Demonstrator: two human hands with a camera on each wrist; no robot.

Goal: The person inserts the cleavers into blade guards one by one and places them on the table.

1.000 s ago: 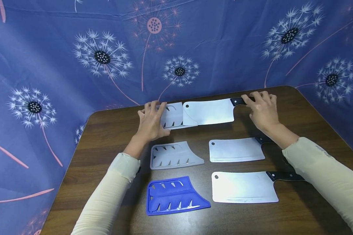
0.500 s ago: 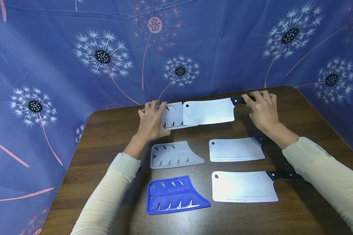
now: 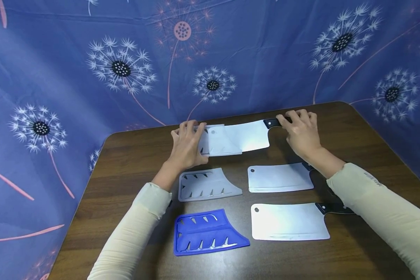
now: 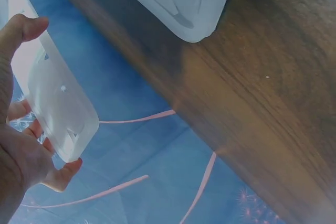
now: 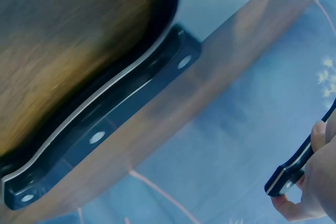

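Observation:
At the back of the table, the left hand (image 3: pixel 186 146) grips a translucent white blade cover (image 3: pixel 218 146) by its left end; the left wrist view shows the thumb on one edge of the cover (image 4: pixel 60 87) and fingers on the other. A cleaver (image 3: pixel 253 136) has the front part of its blade inside the cover, its hole showing through the plastic. The right hand (image 3: pixel 303 134) holds the cleaver's black handle (image 3: pixel 272 123), whose butt end (image 5: pixel 286 178) shows in the right wrist view between thumb and fingers.
A second white cover (image 3: pixel 206 186) and a blue cover (image 3: pixel 208 235) lie in front of the left hand. Two more cleavers (image 3: pixel 280 179), (image 3: pixel 290 223) lie to their right, handles partly under the right forearm. Behind the wooden table (image 3: pixel 119 163) hangs a blue flowered cloth (image 3: pixel 266 70).
The right hand has moved left with the cleaver, and the blade has slid into the cover, which earlier only overlapped its tip. The left hand and cover have shifted slightly right.

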